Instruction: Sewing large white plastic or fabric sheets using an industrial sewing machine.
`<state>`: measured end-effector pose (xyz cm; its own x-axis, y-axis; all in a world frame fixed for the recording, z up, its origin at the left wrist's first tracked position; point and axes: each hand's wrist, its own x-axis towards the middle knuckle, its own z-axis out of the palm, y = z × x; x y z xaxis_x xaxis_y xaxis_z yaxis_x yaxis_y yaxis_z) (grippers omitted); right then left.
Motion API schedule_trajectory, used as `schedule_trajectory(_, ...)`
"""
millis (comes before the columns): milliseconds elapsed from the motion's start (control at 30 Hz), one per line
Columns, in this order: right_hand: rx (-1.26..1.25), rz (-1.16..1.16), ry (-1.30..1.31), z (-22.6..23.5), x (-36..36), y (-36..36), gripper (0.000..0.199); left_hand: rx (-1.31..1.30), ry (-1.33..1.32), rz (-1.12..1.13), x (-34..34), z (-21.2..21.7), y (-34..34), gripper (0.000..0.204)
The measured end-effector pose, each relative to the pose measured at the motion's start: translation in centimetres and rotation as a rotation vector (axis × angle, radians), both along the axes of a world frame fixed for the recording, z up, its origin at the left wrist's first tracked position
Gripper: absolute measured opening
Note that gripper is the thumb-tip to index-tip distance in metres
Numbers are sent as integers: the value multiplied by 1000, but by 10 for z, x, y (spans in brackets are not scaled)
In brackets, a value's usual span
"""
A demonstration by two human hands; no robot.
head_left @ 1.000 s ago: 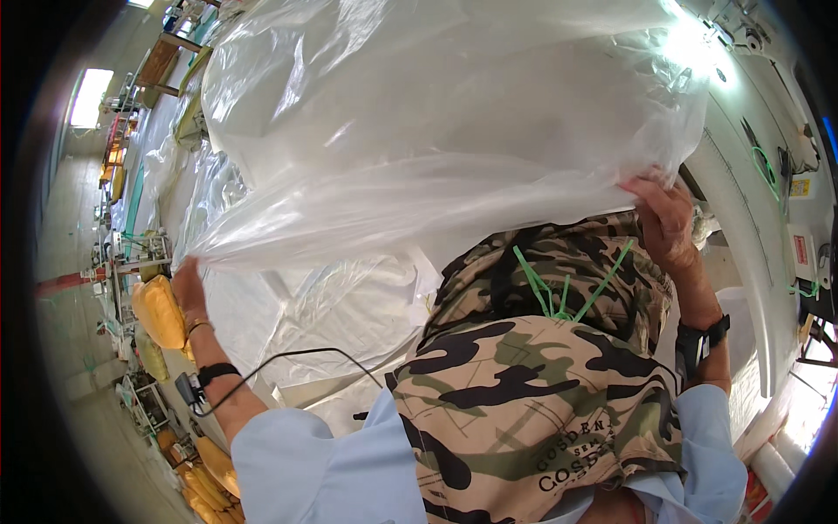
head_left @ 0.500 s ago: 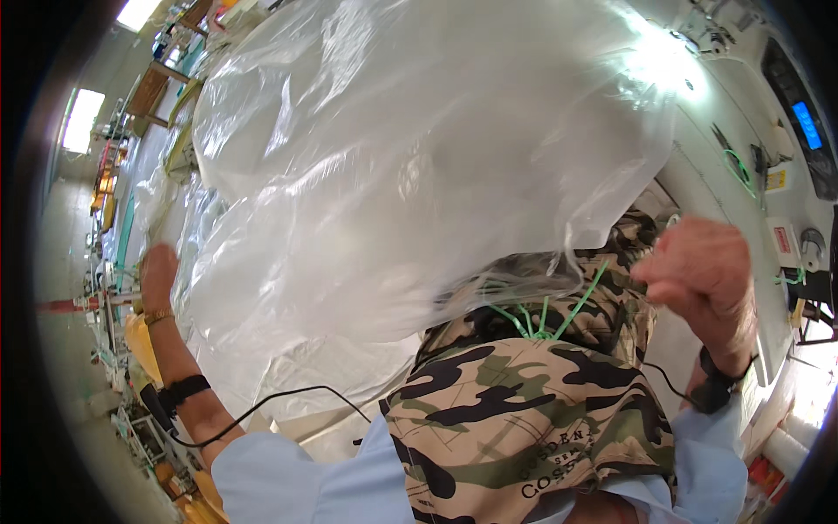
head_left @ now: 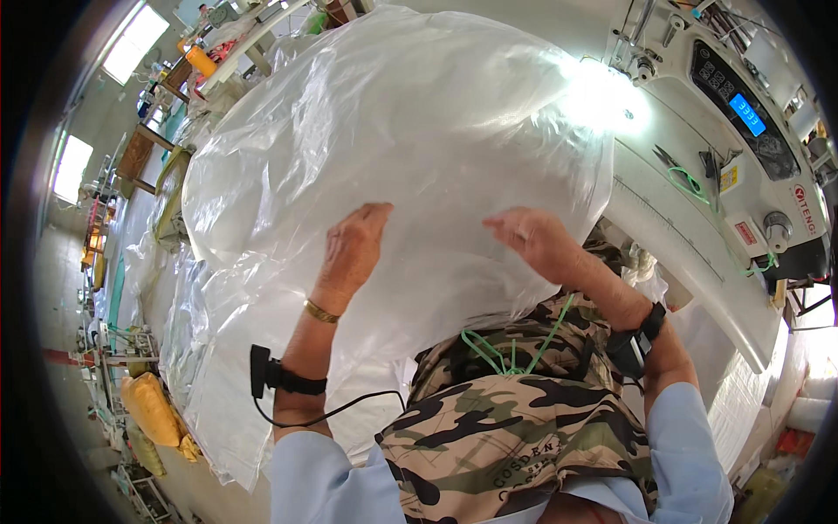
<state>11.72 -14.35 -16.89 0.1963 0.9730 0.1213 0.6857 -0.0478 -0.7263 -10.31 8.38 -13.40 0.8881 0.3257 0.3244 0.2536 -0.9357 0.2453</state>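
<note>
A large sheet of clear plastic film (head_left: 436, 166), puffed and wrinkled, covers the table before me and droops toward my lap. Over its middle is my left hand (head_left: 353, 249), fingers stretched out and angled inward, with nothing seen in it. My right hand (head_left: 537, 240) faces it from the right, fingers extended and partly spread, likewise holding nothing. Whether either palm touches the film, I cannot tell. Green cords (head_left: 511, 356) stick up at the waist of my camouflage apron (head_left: 515, 419), close to the film's near edge.
At the right is a sewing machine (head_left: 742, 131) with a lit blue display and a bright lamp by its needle end. Green-handled scissors (head_left: 683, 179) lie on its bed. A wooden stool (head_left: 140, 157) and a yellow bundle (head_left: 153, 409) are at the left.
Both hands have come inward from wide apart to over the film, and their fingers have straightened. The film has settled lower and flatter. My view has shifted, showing more of the sewing machine.
</note>
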Motion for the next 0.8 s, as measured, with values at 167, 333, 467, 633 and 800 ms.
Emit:
schedule_trajectory(167,207,-210,902,25,2,59,38,-47,440,158,-49,-141,23,23)
schedule_trajectory(333,177,-261,1187,23,1,79,39,-310,271,53,-110,-190,19,23)
schedule_trajectory(467,68,-428,1290,20,-6,92,30,-96,609,63,-70,-109,-1,24)
schedule_trajectory(633,267,-625,1357,21,-13,120,14,-114,-202,58,-18,1,-11,29)
schedule_trajectory(800,412,-557,1466,20,-11,140,20,71,-122,343,6,-5,33,43)
